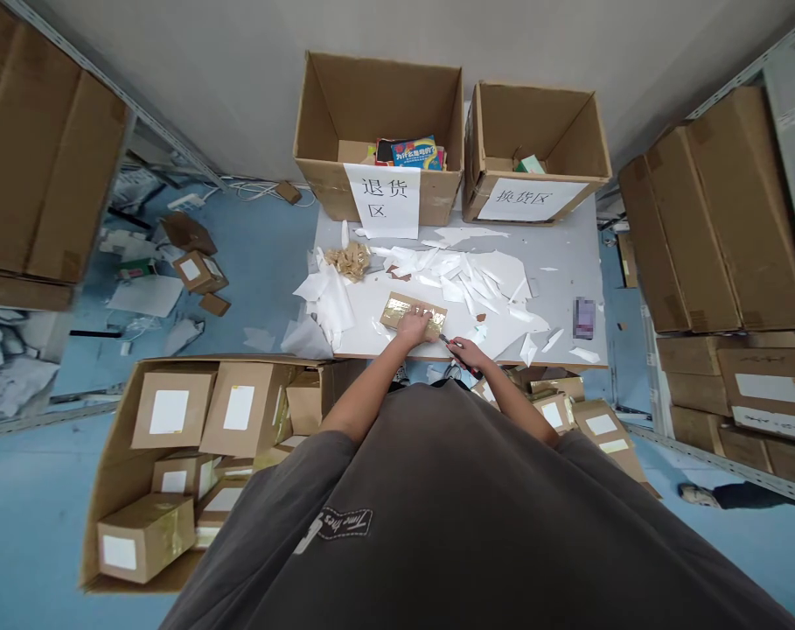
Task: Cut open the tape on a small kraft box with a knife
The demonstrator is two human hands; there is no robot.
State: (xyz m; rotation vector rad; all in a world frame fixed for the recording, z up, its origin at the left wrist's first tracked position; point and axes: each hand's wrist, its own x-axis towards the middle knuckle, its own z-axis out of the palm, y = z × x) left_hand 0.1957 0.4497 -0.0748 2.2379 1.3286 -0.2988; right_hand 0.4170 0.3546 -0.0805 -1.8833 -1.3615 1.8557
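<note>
A small flat cardboard box (397,308) wrapped in shiny tape lies near the front edge of the white table (568,254). My left hand (418,325) rests on the box's right part, its fingers over the top. In my right hand (468,352) is a dark and red tool (459,357), perhaps a scissors or cutter, its tip touching or close to the box's lower right corner. Torn white paper (469,278) is strewn behind the box, and crumpled brown paper (350,261) sits to the left.
Two open cartons with paper signs (385,201) (528,199) stand at the table's back. A phone-like object (584,318) lies at the right. A large carton of parcels (115,472) is at my left, more boxes (603,429) at my right. A person's foot (697,495) shows at far right.
</note>
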